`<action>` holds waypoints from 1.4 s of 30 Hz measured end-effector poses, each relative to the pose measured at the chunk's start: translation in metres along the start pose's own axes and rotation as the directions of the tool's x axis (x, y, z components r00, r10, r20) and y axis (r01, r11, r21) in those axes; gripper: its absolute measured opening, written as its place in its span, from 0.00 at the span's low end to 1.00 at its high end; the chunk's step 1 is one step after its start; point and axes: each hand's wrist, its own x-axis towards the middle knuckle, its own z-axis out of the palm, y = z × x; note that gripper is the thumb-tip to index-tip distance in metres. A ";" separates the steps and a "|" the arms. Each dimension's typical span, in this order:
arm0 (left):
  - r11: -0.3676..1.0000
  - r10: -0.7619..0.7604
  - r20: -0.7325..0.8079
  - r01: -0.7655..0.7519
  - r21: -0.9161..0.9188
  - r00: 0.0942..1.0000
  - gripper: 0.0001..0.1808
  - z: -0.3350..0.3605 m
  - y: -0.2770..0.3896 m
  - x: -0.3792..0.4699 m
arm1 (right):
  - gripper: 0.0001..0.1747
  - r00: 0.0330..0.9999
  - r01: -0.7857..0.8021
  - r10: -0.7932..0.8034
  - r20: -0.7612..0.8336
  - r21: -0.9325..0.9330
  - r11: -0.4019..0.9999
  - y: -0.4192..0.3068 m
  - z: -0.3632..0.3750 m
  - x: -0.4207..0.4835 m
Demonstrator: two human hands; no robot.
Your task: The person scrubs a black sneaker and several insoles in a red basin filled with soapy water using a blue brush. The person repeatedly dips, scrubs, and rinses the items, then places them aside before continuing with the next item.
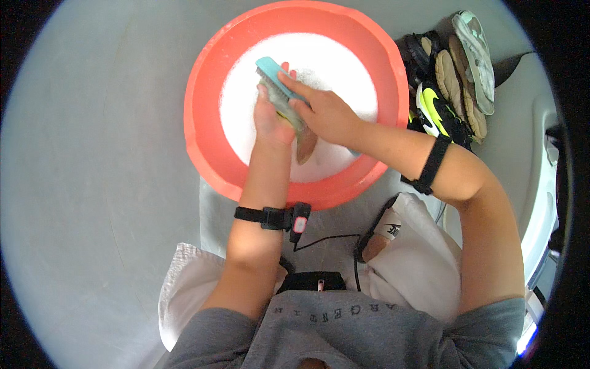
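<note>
A round red plastic basin [203, 110] stands before me with white suds [336, 60] inside. Over the suds my left hand [274, 115] holds a wet, dull-coloured item, likely a shoe insole [308, 143], its lower end hanging towards me and its upper part lying across the palm. My right hand [327, 113] grips a light-blue scrubbing brush [272, 67], whose dark bristles face down against or just above the item. Part of the item is hidden by the brush and fingers.
Right of the basin lie several shoes and insoles: a black shoe with a neon-yellow mark [435, 110], tan insoles [449, 83] and a pale, clear-edged sole or shoe [477, 64]. A black cable [332, 237] runs from the device strapped on my left forearm [299, 221]. The floor [69, 161] is grey.
</note>
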 end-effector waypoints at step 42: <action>0.982 -0.079 0.291 0.125 -0.142 0.953 0.37 0.028 -0.013 -0.014 | 0.31 0.981 0.134 -0.117 -0.155 0.103 0.986 0.006 -0.019 -0.034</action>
